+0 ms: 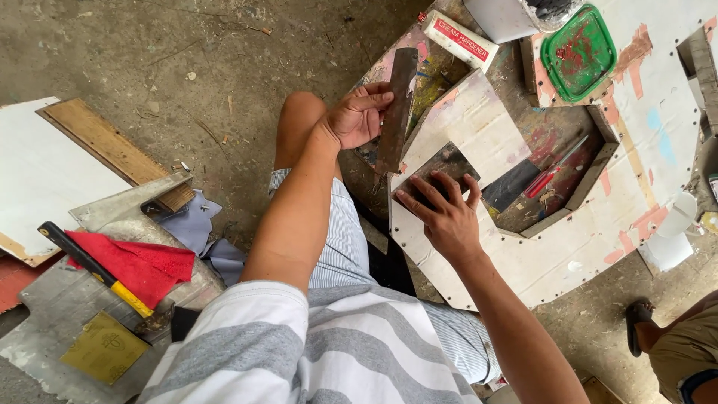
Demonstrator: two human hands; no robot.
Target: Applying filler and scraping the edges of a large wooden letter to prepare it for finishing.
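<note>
striped shirt (pixel 329 352) | hands (pixel 449 221) on dark plate (pixel 437 168) | paint-stained white panel (pixel 591 247) | concrete floor (pixel 164 52)

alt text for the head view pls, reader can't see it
Seen from above, a seated person's left hand holds a long dark metal strip upright while the right hand presses a small dark plate onto a paint-stained white panel. A yellow-handled hammer lies at left.

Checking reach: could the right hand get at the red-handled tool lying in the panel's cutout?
Probably yes: the right hand rests beside the cutout, and the red-handled tool lies uncovered, nothing between.
</note>
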